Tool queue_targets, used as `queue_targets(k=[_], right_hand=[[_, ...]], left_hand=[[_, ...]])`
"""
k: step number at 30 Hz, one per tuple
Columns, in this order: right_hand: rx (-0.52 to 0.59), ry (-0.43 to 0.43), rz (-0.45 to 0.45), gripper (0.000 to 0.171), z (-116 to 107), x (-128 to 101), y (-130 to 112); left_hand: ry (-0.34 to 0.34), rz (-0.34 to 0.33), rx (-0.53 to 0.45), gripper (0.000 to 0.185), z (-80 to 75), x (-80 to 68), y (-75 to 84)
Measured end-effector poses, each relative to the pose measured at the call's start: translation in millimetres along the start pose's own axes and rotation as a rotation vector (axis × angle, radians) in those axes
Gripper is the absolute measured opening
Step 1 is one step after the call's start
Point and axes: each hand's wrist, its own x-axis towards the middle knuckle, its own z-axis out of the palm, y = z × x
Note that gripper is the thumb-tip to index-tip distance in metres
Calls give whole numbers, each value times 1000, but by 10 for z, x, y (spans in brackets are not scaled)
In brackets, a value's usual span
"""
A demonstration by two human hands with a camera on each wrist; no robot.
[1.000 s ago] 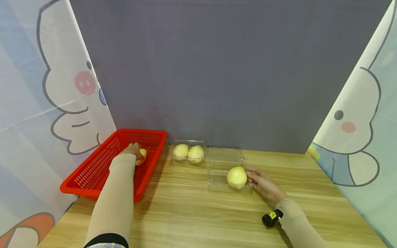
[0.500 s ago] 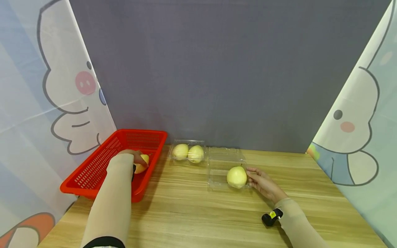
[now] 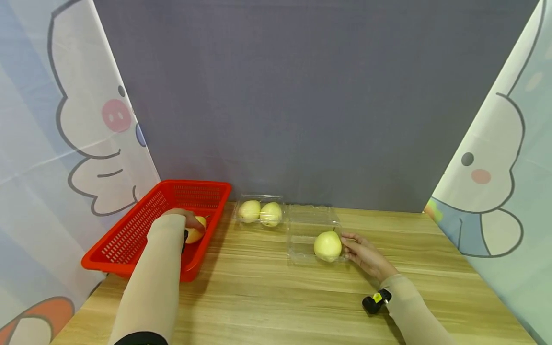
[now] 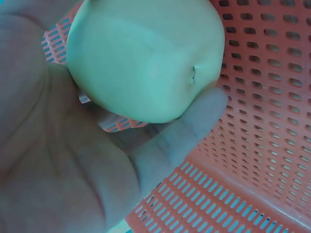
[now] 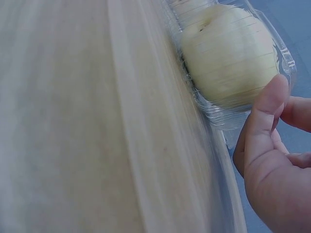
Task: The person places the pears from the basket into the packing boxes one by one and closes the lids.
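Observation:
In the head view my left hand [image 3: 184, 216] is down inside the red basket [image 3: 198, 261]. It grips a pale yellow pear [image 3: 195, 234]. The left wrist view has this pear [image 4: 146, 58] in the palm, with a finger [image 4: 189, 124] curved along its underside. My right hand [image 3: 366, 255] pinches the right edge of an open clear plastic box [image 3: 299, 247], which holds one yellow pear [image 3: 327, 246] at its right end. Close up in the right wrist view, the thumb of my right hand [image 5: 274, 155] presses on the box wall beside that pear [image 5: 228, 56].
A second clear box [image 3: 258, 196] with two pears [image 3: 260, 212] stands at the back, left of the open one. The wooden table [image 3: 276, 297] reaches back to a grey curtain [image 3: 302, 105]. Printed cloths [image 3: 478, 206] hang at both sides.
Over the last second my left hand has shifted slightly nearer inside the basket, and the pear at its fingers has come nearer too. My right hand keeps its place on the box.

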Motion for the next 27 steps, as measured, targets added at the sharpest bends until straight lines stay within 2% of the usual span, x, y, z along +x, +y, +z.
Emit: queue_targets(k=[4,9,12,14,19,21,27], right_hand=[[2,-4,-3,53,-7,8,9],[-1,-5,0,53,-13,15,15],[-6,-7,1,55,-18,19,16],[-5,-9,1,55,-21,23,16],[-4,-13,1,56,-26,34,20],[-4,-10,0,56,-27,38,23],[0,0,3,56,-30,37,26]], left_hand=[[-12,-4,-20,83,-5,68,-23],[-49,109,189,75,-20,140,-38],[-54,136,245,74,-27,159,-46],[-53,141,246,74,-29,153,-52],[-43,90,49,83,-42,57,-41],[-33,105,26,88,-55,0,-13],[-12,204,190,92,-106,-92,90]])
